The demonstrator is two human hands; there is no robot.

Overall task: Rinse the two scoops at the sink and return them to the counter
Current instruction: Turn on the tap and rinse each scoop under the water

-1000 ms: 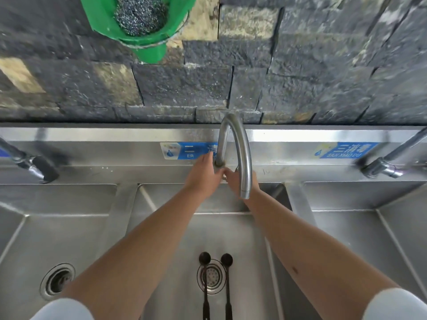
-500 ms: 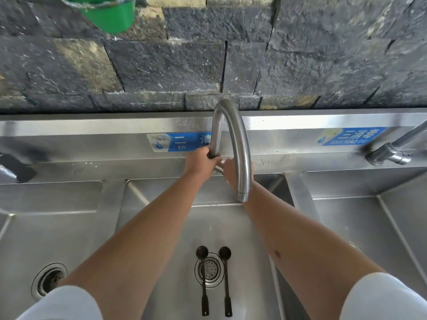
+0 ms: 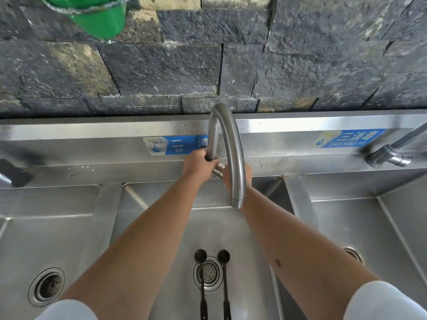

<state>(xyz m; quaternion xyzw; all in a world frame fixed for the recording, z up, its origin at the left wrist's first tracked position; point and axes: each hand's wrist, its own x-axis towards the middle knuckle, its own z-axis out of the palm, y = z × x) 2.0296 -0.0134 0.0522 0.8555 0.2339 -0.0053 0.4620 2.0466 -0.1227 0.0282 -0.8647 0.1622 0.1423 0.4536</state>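
Two dark long-handled scoops lie side by side on the floor of the middle sink basin, the left scoop and the right scoop flanking the drain, bowls pointing away from me. Both hands are far from them at the back rim. My left hand is wrapped around the base of the curved steel faucet. My right hand sits behind the spout at the faucet's valve handle, mostly hidden by the spout. No water shows at the spout's mouth.
A left basin with its drain and a right basin with its drain flank the middle one. A second tap stands at the right, a dark tap end at the left. A green container hangs on the stone wall.
The view has tilted down slightly, so the wall and the green container have slid upward in frame. Both hands stay at the faucet base; the left has closed more firmly round the pipe.
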